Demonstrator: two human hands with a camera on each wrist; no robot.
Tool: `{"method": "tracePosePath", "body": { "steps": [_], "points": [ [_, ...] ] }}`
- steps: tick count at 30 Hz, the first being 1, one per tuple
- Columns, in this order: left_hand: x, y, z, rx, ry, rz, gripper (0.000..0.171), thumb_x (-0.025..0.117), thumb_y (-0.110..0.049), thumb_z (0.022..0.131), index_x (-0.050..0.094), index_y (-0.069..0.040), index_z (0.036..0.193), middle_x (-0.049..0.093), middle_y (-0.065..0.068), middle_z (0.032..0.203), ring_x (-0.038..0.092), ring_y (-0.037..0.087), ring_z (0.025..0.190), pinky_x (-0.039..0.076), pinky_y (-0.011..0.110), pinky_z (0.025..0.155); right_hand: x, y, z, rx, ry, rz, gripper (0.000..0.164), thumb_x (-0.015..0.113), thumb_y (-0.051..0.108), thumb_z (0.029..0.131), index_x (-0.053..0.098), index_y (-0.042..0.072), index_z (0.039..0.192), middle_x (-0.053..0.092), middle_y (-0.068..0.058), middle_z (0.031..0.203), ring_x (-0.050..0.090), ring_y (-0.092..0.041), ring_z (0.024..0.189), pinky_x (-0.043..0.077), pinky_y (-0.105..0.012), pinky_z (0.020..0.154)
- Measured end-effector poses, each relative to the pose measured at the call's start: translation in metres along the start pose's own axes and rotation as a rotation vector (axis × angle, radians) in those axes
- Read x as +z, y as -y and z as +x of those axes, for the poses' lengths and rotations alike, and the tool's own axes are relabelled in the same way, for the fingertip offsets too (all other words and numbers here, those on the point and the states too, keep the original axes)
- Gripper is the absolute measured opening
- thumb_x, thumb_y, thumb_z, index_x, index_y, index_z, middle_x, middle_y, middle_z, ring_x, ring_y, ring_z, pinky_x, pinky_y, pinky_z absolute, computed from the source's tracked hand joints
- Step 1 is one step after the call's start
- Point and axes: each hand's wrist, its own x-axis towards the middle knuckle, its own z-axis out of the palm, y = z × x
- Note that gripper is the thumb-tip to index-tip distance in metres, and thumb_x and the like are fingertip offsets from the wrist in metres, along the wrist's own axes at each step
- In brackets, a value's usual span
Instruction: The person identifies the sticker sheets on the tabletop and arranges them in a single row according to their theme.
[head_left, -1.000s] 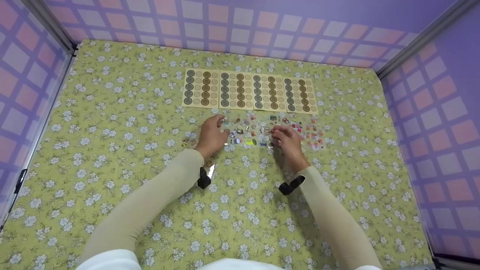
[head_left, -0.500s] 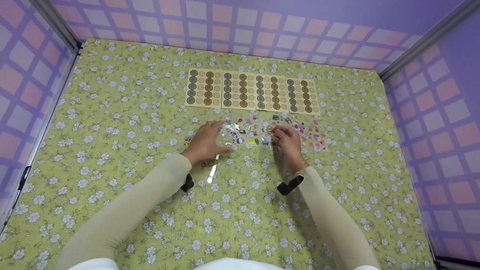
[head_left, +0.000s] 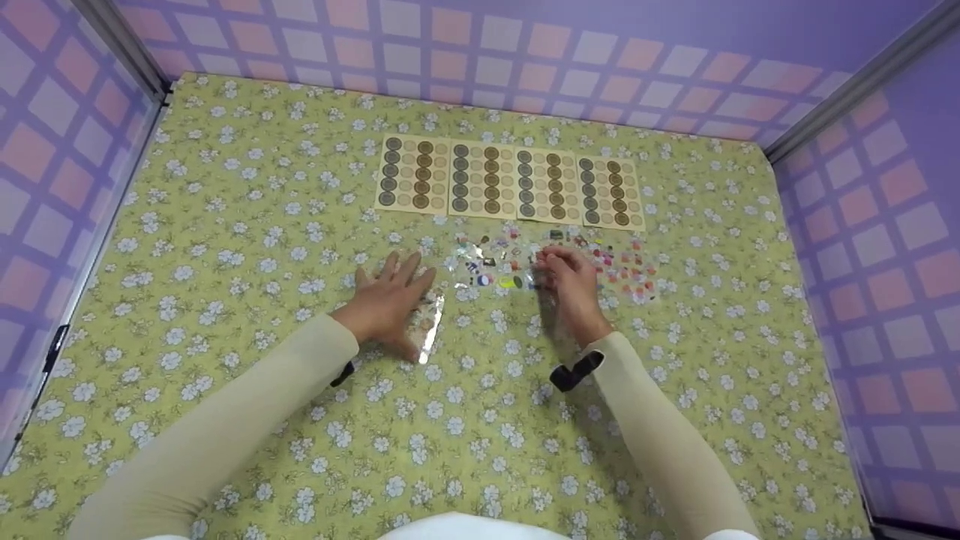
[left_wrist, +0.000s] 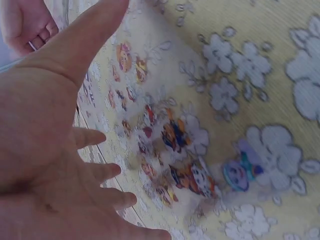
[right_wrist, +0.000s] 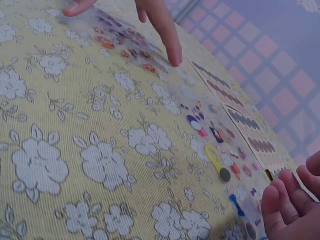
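My left hand is spread wide, its fingers straight, over a clear sticker sheet. In the left wrist view this sheet carries small cartoon dog figures, and the open palm lies close beside them. To the right is a clear sheet with small colourful stickers. My right hand stays at its right end, the fingertips close over it. The right wrist view shows the fingers loosely curled beside the stickers, with nothing visible in them. A clear sheet with pink and red stickers extends past the right hand.
Several cream cards with columns of round grey, brown and pale marks lie in a row behind the clear sheets. The table has a yellow floral cloth. Purple checked panels rise at the back and both sides.
My left hand has moved left and toward me, away from the middle sheet, and its fingers have spread over the dog sticker sheet. The right hand has stayed nearly in place.
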Motion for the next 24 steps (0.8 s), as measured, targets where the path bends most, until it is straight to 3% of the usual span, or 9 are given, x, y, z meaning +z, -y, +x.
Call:
{"method": "tracePosePath", "body": {
  "steps": [11, 16, 24],
  "points": [
    [0.005, 0.004, -0.009, 0.01, -0.023, -0.006, 0.123, 0.089, -0.041, 0.062, 0.014, -0.02, 0.157, 0.003, 0.008, 0.165, 0.003, 0.041, 0.149, 0.011, 0.079, 0.105, 0.02, -0.001, -0.005, -0.003, 0.106, -0.033, 0.028, 0.048, 0.016, 0.102, 0.055, -0.003, 0.122, 0.058, -0.021, 0.125, 0.058, -0.035, 0.114, 0.051, -0.041, 0.089],
    [0.007, 0.006, -0.011, 0.035, -0.043, -0.024, 0.118, 0.088, -0.04, 0.065, 0.016, -0.021, 0.157, 0.009, 0.006, 0.164, 0.007, 0.04, 0.15, 0.015, 0.076, 0.107, 0.027, -0.003, -0.007, 0.022, 0.112, -0.033, 0.023, 0.05, 0.018, 0.101, 0.059, 0.003, 0.117, 0.063, -0.011, 0.115, 0.059, -0.033, 0.111, 0.053, -0.039, 0.087],
    [0.011, 0.013, -0.012, 0.037, -0.086, -0.063, 0.115, 0.085, -0.044, 0.069, 0.015, -0.02, 0.157, 0.016, 0.004, 0.163, 0.013, 0.037, 0.15, 0.019, 0.074, 0.108, 0.037, -0.003, -0.01, 0.025, 0.192, -0.103, 0.03, 0.048, 0.017, 0.102, 0.056, -0.002, 0.124, 0.062, -0.015, 0.121, 0.063, -0.033, 0.108, 0.054, -0.035, 0.081]
  ]
}}
